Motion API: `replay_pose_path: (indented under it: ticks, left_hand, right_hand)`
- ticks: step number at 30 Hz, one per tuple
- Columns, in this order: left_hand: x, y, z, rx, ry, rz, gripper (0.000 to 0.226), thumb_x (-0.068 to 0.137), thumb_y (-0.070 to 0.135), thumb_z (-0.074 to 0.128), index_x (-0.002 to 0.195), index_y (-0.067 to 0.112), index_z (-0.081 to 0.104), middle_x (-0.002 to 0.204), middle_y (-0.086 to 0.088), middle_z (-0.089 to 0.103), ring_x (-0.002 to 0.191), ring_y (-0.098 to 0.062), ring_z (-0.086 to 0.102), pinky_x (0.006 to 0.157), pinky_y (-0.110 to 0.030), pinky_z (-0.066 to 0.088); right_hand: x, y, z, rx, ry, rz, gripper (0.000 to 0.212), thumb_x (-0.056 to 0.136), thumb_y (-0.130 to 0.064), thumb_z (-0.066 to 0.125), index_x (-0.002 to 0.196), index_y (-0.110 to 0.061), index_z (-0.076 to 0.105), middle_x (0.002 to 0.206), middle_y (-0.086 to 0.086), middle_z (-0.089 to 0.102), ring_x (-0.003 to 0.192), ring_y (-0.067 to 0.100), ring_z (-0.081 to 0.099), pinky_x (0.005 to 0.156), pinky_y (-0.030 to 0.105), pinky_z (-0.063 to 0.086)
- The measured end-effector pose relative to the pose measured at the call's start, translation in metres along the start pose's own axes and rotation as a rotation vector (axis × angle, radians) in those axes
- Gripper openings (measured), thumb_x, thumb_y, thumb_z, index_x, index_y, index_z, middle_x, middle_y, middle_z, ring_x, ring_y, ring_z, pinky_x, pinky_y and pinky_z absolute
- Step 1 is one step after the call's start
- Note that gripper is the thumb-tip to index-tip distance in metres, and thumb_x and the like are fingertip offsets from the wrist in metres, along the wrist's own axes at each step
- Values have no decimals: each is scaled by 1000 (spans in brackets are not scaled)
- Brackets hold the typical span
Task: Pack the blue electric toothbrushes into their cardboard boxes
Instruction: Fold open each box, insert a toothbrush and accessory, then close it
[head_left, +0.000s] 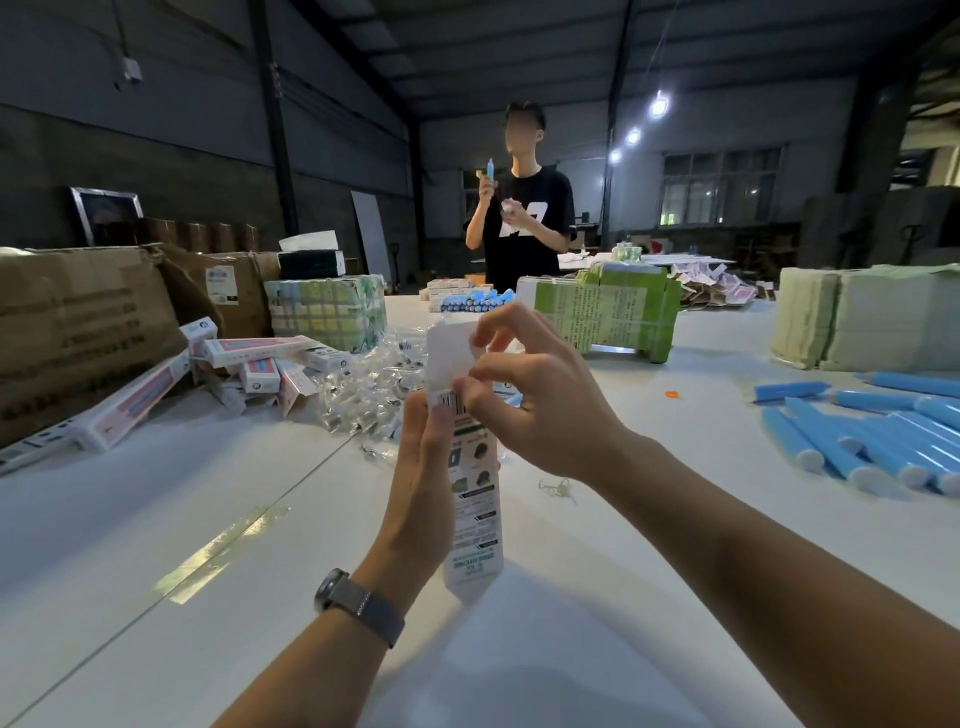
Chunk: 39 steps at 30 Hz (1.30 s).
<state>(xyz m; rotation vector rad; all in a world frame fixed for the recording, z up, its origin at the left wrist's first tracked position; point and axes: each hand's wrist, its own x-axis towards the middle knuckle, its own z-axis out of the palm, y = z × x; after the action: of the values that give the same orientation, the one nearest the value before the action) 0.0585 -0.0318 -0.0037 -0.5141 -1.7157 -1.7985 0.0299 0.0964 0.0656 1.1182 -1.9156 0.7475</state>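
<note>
A slim white cardboard box (475, 504) with green print stands upright above the white table (208, 519). My left hand (423, 478) grips its middle from the left. At its top end, my right hand (535, 395) pinches the raised white flap (449, 353). Several blue electric toothbrushes (872, 436) lie in a heap at the right. More blue toothbrushes (475, 300) lie at the far side of the table. I cannot tell whether a toothbrush is inside the held box.
Several filled white-and-pink boxes (249, 358) and clear plastic bags (363, 395) lie left of centre, beside brown cartons (78, 322). Bundles of flat green boxes (602, 312) and a pale stack (862, 322) stand behind. A person (519, 208) stands across the table holding a toothbrush.
</note>
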Motion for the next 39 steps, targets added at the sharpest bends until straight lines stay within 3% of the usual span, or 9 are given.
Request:
replay_pose_path:
  ticks: [4,9,11,14,20,26,30,35,39]
  left_hand:
    - [-2,3,0,20,-10,29,20,96,49,38,103,37,52,88,-13,59,75,-32,65,67,-39,59]
    - [-4,6,2,12,-29,3,30,94,47,41,113,24,44,86,2,68,76,-24,70,70,-49,62]
    - [-5,6,2,7,-66,41,27,95,46,43,120,36,39,92,6,72,79,-22,72,72,-51,61]
    - [-6,6,0,53,-87,122,37,97,40,45,127,55,29,107,10,70,88,-28,72,73,-46,62]
    - [-5,4,0,201,-63,202,14,98,46,43,111,52,41,99,10,68,85,-25,73,68,-50,62]
    - [-6,6,1,183,-79,183,17,97,44,43,111,52,43,98,7,69,82,-28,72,67,-55,60]
    - [-6,9,2,115,-76,161,17,98,34,43,108,47,46,91,4,68,76,-29,72,62,-50,62]
    - [-6,9,2,143,-89,166,16,98,35,40,110,46,41,91,14,68,74,-22,72,61,-36,62]
    - [-8,10,4,136,-76,168,23,103,35,40,114,54,37,101,13,69,79,-26,72,66,-46,62]
  right_hand:
    - [-5,-2,1,188,79,118,19,89,-19,70,106,-10,69,106,-3,58,95,7,54,72,18,47]
    - [-15,0,-8,475,41,267,35,87,-8,72,113,-27,59,117,-8,66,104,9,63,79,23,56]
    - [-18,-2,-10,574,46,322,35,87,-5,71,109,-29,60,114,-9,68,100,13,66,80,29,59]
    - [-22,-3,-10,571,44,308,33,88,-3,69,106,-29,60,105,-11,71,99,13,67,82,30,58]
    - [-23,-3,-13,546,38,282,25,87,-4,70,97,-25,62,94,-9,72,95,15,68,83,31,56]
    - [-20,-4,-18,514,31,234,32,82,5,68,85,-26,60,82,-10,66,83,10,65,81,24,53]
    - [-19,-8,-16,596,95,250,43,79,8,70,97,-29,58,94,-12,67,93,14,67,82,24,53]
    - [-17,-10,-15,685,125,299,81,75,-2,74,131,-50,39,129,-14,54,103,14,64,86,34,57]
    - [-17,-6,-19,696,85,338,68,78,1,75,126,-42,50,102,-11,67,100,14,65,81,30,54]
